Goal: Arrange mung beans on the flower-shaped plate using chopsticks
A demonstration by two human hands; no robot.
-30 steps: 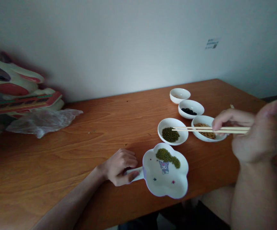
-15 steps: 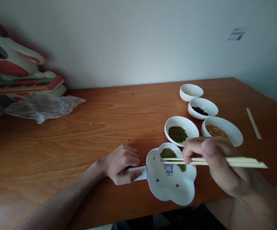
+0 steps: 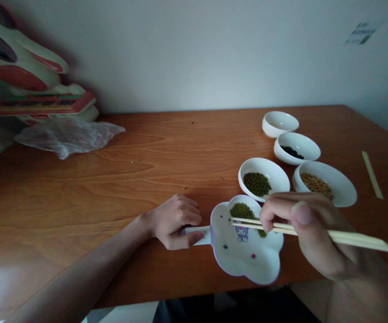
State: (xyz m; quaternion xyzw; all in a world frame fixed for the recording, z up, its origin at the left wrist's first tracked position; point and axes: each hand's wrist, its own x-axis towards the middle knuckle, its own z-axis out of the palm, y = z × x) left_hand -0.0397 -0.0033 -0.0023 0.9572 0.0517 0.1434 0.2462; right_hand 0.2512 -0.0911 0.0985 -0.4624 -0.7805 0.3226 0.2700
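My left hand [image 3: 178, 222] is closed around the short handle of a white flower-shaped dish [image 3: 237, 258] with a purple rim and a cartoon print. Small green beans [image 3: 243, 211] lie along the dish's far side, partly behind the chopsticks. Between the fingers of my right hand [image 3: 308, 224] is a pair of wooden chopsticks [image 3: 345, 237], their tips pointing left over the dish near the beans. Whether the tips pinch a bean I cannot tell. Just beyond the dish stands a white bowl [image 3: 279, 177] holding more green beans.
Behind my right hand is a bowl of tan beans [image 3: 343, 184]; farther back are a bowl of black beans [image 3: 306, 143] and another white bowl [image 3: 281, 121]. A wooden stick [image 3: 372, 175] lies at right. At far left, a plastic bag [image 3: 69, 137] rests by a toy keyboard [image 3: 46, 103].
The camera view has shifted, so the table things appear farther right. The chopsticks now slope more, their rear ends lower in view. Both hands keep their hold.
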